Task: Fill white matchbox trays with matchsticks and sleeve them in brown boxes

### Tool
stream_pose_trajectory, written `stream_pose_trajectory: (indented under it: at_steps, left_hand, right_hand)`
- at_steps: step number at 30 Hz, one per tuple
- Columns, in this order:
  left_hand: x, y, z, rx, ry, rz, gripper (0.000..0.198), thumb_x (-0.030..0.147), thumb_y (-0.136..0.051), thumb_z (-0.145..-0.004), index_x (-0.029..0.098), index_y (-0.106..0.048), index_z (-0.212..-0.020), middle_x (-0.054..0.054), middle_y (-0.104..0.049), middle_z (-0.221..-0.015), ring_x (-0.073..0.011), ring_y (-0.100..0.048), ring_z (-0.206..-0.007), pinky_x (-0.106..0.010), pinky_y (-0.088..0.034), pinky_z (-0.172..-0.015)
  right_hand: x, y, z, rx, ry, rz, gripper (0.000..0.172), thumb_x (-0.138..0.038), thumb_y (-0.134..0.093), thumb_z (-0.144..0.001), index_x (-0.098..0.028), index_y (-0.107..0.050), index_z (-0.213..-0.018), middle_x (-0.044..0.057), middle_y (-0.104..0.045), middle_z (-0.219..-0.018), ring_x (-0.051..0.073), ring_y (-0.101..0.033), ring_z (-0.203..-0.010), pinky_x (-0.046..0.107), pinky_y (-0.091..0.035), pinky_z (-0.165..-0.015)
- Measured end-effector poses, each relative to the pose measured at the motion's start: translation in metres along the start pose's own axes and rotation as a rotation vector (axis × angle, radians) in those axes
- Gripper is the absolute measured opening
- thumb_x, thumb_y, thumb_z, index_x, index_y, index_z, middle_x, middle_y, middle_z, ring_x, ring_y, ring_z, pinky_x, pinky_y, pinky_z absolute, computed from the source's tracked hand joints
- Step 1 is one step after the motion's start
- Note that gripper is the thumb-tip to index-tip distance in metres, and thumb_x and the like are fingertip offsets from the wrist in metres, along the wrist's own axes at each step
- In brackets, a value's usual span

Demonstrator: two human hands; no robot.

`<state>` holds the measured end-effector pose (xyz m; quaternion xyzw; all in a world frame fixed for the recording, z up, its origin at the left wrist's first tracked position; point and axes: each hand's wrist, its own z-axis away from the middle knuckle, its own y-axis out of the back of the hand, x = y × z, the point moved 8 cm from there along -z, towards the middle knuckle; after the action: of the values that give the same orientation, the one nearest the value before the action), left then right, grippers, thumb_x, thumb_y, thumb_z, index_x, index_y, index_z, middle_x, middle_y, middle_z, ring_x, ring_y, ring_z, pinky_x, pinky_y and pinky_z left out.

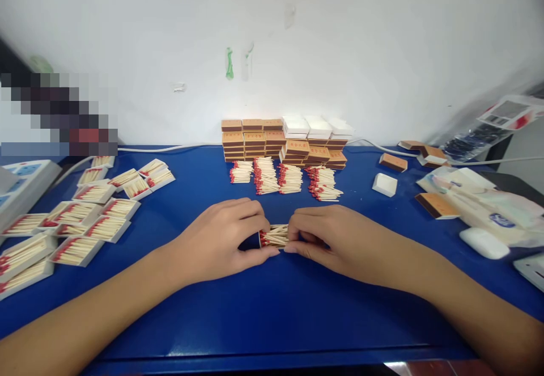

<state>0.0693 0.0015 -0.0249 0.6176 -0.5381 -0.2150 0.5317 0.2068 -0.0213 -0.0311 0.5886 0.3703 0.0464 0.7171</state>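
At the centre of the frame, the match tray (260,240) is lying between your left hand (225,240) and right hand (335,231), neither clearly nearer. Its long axis is running left to right, red match heads mostly pointing left, and both hands are holding its ends narrowly between thumb and fingers.

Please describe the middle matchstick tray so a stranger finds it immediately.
On the blue table, find four loose match piles. Nearer the viewer lies the tray. Unlike the trays at left, it lies between the left hand and right hand.
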Motion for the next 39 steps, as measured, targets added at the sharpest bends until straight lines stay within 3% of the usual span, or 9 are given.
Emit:
stream_pose_trajectory:
  at_steps: [13,19,24,32,39]
  left_hand:
    - [-0.001,0.001,-0.002,-0.023,0.023,0.032,0.021,0.038,-0.071,-0.1,0.018,-0.07,-0.092,-0.003,-0.069,-0.093,-0.0176,-0.064,-0.084,-0.031,-0.051,-0.076]
    - [-0.001,0.0,0.0,-0.014,0.017,0.013,0.024,0.039,-0.071,-0.1,0.017,-0.068,-0.09,-0.003,-0.069,-0.093,-0.0176,-0.064,-0.084,-0.031,-0.051,-0.077]
    - [-0.001,0.0,0.0,-0.024,0.018,-0.01,0.023,0.042,-0.071,-0.1,0.019,-0.069,-0.097,-0.004,-0.07,-0.096,-0.0186,-0.066,-0.087,-0.031,-0.052,-0.08]
    - [-0.001,-0.001,-0.001,-0.012,0.015,-0.005,0.024,0.04,-0.071,-0.1,0.017,-0.068,-0.093,-0.004,-0.069,-0.093,-0.0182,-0.065,-0.084,-0.031,-0.051,-0.077]
    - [-0.001,-0.001,0.0,-0.011,0.009,-0.014,0.026,0.042,-0.071,-0.099,0.016,-0.069,-0.095,-0.005,-0.07,-0.095,-0.0189,-0.065,-0.086,-0.032,-0.051,-0.078]
  right_hand:
    - [-0.002,0.002,-0.003,0.14,-0.016,-0.019,0.016,-0.035,-0.063,-0.105,-0.021,-0.067,-0.098,-0.001,-0.066,-0.083,0.015,-0.059,-0.069,0.028,-0.038,-0.063]
    - [-0.009,-0.001,-0.005,0.169,0.033,0.011,0.008,-0.014,-0.06,-0.096,-0.02,-0.064,-0.092,-0.001,-0.064,-0.081,0.014,-0.055,-0.066,0.028,-0.036,-0.062]
    - [-0.001,0.003,-0.003,0.19,-0.011,0.081,0.009,-0.012,-0.06,-0.094,-0.02,-0.063,-0.091,-0.002,-0.063,-0.078,0.014,-0.054,-0.064,0.029,-0.036,-0.062]
    - [-0.006,-0.002,-0.003,0.132,0.02,0.077,0.012,-0.019,-0.056,-0.103,-0.02,-0.064,-0.094,0.001,-0.067,-0.084,0.016,-0.058,-0.067,0.029,-0.039,-0.062]
    - [-0.006,-0.005,-0.002,0.076,0.017,0.018,0.015,-0.021,-0.055,-0.105,-0.02,-0.062,-0.092,-0.002,-0.063,-0.08,0.014,-0.056,-0.067,0.029,-0.038,-0.062]
